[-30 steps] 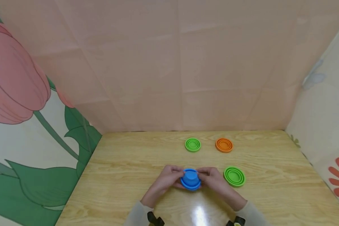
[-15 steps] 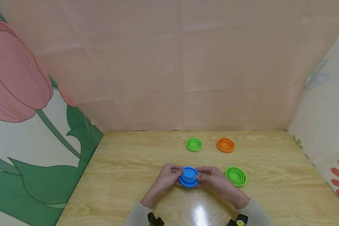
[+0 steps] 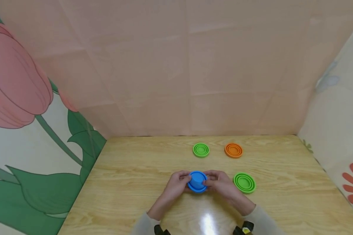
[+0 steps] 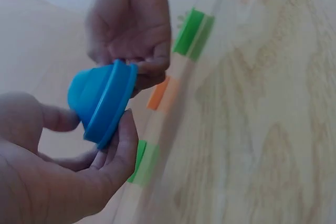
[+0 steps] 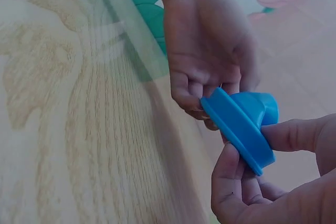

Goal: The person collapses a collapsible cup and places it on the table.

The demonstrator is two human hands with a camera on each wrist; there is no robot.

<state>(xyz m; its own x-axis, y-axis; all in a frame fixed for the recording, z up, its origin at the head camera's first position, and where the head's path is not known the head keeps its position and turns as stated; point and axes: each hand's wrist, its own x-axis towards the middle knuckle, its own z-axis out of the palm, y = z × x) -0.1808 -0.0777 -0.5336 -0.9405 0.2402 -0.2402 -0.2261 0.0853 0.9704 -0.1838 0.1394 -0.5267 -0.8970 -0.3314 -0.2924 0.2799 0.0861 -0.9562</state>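
A blue collapsible cup [image 3: 197, 181] is held in the air between both hands, its stepped middle bulging out from a wide rim. My left hand [image 3: 176, 184] pinches its left edge, thumb on the wall and fingers under the rim, as the left wrist view shows. On the opposite side my right hand [image 3: 221, 185] pinches it too. In the right wrist view the right thumb [image 5: 294, 135] presses into the wall of the cup [image 5: 239, 124], where the bulge looks dented and uneven. The inside of the cup is out of sight.
Flattened on the wooden table [image 3: 129, 163] lie a small green collapsible cup [image 3: 201, 150], an orange one [image 3: 233, 150] and a larger green one [image 3: 244, 182] close to the right hand. A pinkish sheet [image 3: 150, 81] hangs behind the table's far edge.
The blue cup has shifted slightly away from the body and its bulge looks lower from above. My right thumb has moved further in over its wall. The cups on the table have stayed put.
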